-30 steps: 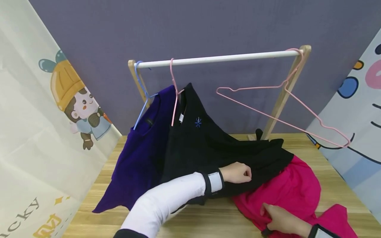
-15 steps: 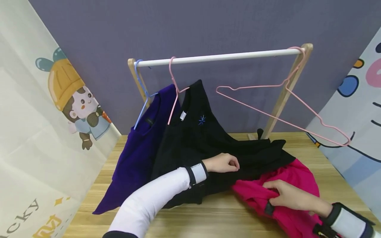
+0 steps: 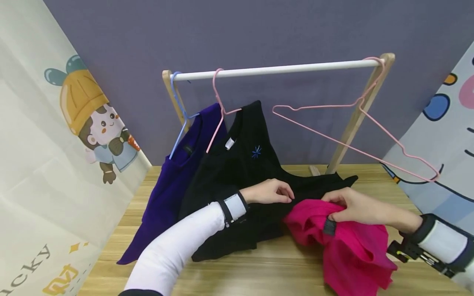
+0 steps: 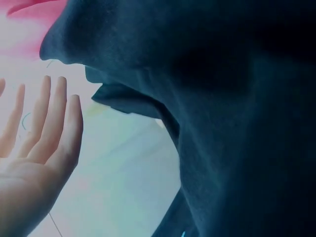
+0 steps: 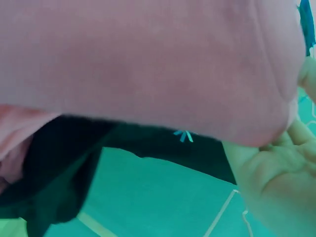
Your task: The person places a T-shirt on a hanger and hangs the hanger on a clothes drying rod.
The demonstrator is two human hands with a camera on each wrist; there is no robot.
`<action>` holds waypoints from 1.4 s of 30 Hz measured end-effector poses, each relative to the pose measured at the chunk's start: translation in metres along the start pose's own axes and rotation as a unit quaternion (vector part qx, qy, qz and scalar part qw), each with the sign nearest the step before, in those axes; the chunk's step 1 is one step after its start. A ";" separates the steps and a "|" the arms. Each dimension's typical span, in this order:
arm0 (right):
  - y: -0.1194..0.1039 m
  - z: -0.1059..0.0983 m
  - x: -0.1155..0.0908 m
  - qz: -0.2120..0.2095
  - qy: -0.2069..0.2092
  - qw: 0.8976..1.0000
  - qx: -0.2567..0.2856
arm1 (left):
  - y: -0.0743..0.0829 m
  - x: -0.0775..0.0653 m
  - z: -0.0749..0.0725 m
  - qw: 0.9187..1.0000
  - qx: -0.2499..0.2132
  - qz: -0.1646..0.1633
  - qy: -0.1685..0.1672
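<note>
My right hand [image 3: 361, 207] pinches a bright pink garment [image 3: 357, 255] near a small black patch [image 3: 329, 226], and the cloth hangs down from the fingers. In the right wrist view the pink cloth [image 5: 148, 64] fills the top, with the hand [image 5: 281, 173] at its edge. My left hand [image 3: 268, 192] is over a black top [image 3: 226, 193] with a blue star-shaped mark, its fingers loosely bent and holding nothing. The left wrist view shows that hand [image 4: 44, 148] with fingers extended, beside the dark cloth [image 4: 207, 98]. The pink garment's kind cannot be told.
A rack with a white rail [image 3: 296, 68] stands at the back. A bare pink hanger [image 3: 333, 106] hangs at its right end. Another pink hanger [image 3: 219, 98] carries the black top. A purple top [image 3: 166, 193] hangs from a blue hanger [image 3: 181, 111] on the wooden table [image 3: 240, 271].
My right hand has lifted the pink garment up and away from the table's front, toward the black top. The left hand has drifted left and slightly up, leaving the black top hanging straighter.
</note>
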State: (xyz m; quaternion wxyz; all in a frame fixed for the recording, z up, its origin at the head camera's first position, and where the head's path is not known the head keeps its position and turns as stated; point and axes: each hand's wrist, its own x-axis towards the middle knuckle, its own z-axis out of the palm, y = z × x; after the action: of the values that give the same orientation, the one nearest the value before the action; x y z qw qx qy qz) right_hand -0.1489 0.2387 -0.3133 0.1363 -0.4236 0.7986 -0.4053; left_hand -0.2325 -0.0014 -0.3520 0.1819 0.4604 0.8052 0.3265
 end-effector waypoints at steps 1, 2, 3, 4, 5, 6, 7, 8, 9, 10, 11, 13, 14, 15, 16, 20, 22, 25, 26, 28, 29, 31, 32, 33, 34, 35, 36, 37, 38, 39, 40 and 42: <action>-0.002 -0.003 0.001 0.001 -0.002 1.000 0.002 | 0.000 -0.001 -0.001 1.000 -0.001 0.000 0.001; -0.005 -0.006 0.002 -0.001 -0.005 1.000 0.005 | -0.001 -0.001 -0.003 1.000 -0.002 0.001 0.002; -0.008 -0.010 0.003 -0.002 -0.008 1.000 0.008 | -0.001 -0.002 -0.004 1.000 -0.002 0.002 0.002; -0.011 -0.013 0.004 -0.002 -0.011 1.000 0.009 | 0.000 -0.003 -0.005 1.000 -0.003 0.003 0.003; -0.014 -0.017 0.005 -0.002 -0.015 1.000 0.014 | 0.000 -0.003 -0.006 1.000 -0.006 0.003 0.004; -0.016 -0.021 0.006 0.001 -0.018 1.000 0.018 | 0.000 -0.003 -0.008 1.000 -0.009 0.004 0.006; -0.019 -0.025 0.007 0.008 -0.020 0.999 0.024 | 0.001 -0.004 -0.009 1.000 -0.015 0.004 0.008; -0.022 -0.028 0.008 0.012 -0.023 0.999 0.025 | 0.002 -0.004 -0.011 1.000 -0.023 0.006 0.009; -0.025 -0.032 0.009 0.022 -0.022 0.999 0.024 | 0.003 -0.004 -0.013 0.999 -0.033 0.007 0.010; -0.027 -0.036 0.010 0.030 -0.022 0.999 0.023 | 0.005 -0.005 -0.014 0.999 -0.044 0.009 0.010; -0.030 -0.039 0.011 0.040 -0.023 0.999 0.024 | 0.007 -0.005 -0.016 0.998 -0.055 0.012 0.009; -0.034 -0.046 0.013 0.056 -0.028 0.998 0.020 | 0.011 -0.005 -0.019 0.997 -0.075 0.019 0.001; -0.036 -0.048 0.014 0.061 -0.030 0.998 0.014 | 0.013 -0.005 -0.020 0.996 -0.082 0.020 -0.005; -0.038 -0.050 0.016 0.068 -0.035 0.997 0.014 | 0.015 -0.004 -0.020 0.996 -0.086 0.020 -0.012; -0.040 -0.052 0.017 0.070 -0.041 0.997 0.012 | 0.018 -0.004 -0.021 0.996 -0.087 0.020 -0.018; -0.049 -0.057 0.022 0.092 -0.055 0.994 0.004 | 0.026 -0.003 -0.019 0.996 -0.081 0.020 -0.038; -0.053 -0.059 0.023 0.111 -0.056 0.992 0.005 | 0.030 -0.002 -0.018 0.996 -0.075 0.036 -0.037; -0.057 -0.061 0.024 0.144 -0.053 0.988 0.012 | 0.035 0.001 -0.018 0.995 -0.067 0.066 -0.028; -0.058 -0.061 0.023 0.151 -0.051 0.987 0.013 | 0.036 0.001 -0.018 0.995 -0.068 0.075 -0.025; -0.056 -0.061 0.022 0.162 -0.045 0.986 0.012 | 0.037 0.001 -0.021 0.994 -0.060 0.087 -0.019; -0.055 -0.061 0.020 0.169 -0.040 0.985 0.014 | 0.037 0.001 -0.022 0.994 -0.060 0.091 -0.016; -0.052 -0.060 0.017 0.185 -0.034 0.982 0.018 | 0.038 0.001 -0.026 0.994 -0.057 0.096 -0.010; -0.049 -0.060 0.016 0.187 -0.032 0.982 0.021 | 0.038 0.000 -0.028 0.994 -0.057 0.098 -0.006; -0.047 -0.059 0.014 0.192 -0.033 0.980 0.027 | 0.039 0.000 -0.030 0.994 -0.055 0.099 -0.001; -0.045 -0.059 0.012 0.199 -0.031 0.979 0.033 | 0.040 0.000 -0.031 0.994 -0.056 0.099 0.005; -0.042 -0.058 0.011 0.198 -0.029 0.979 0.037 | 0.042 0.000 -0.033 0.994 -0.054 0.099 0.011; -0.040 -0.056 0.010 0.196 -0.027 0.980 0.037 | 0.044 0.001 -0.035 0.994 -0.053 0.098 0.017; -0.038 -0.055 0.008 0.196 -0.023 0.980 0.034 | 0.046 0.001 -0.037 0.994 -0.054 0.097 0.023; -0.036 -0.053 0.006 0.200 -0.015 0.979 0.030 | 0.048 0.002 -0.039 0.993 -0.053 0.097 0.029; -0.034 -0.052 0.005 0.203 -0.007 0.979 0.021 | 0.049 0.002 -0.041 0.993 -0.050 0.101 0.036; -0.032 -0.050 0.003 0.204 0.004 0.979 0.012 | 0.051 0.002 -0.042 0.993 -0.046 0.102 0.042; -0.029 -0.045 -0.001 0.208 0.027 0.978 -0.009 | 0.053 0.003 -0.046 0.992 -0.038 0.105 0.054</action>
State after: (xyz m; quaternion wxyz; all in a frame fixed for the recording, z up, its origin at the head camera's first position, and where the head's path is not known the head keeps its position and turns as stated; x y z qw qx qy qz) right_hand -0.1567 0.2541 -0.2630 0.1920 -0.2378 0.8764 -0.3721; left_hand -0.2285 0.0038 -0.2825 0.1205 0.5173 0.7476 0.3986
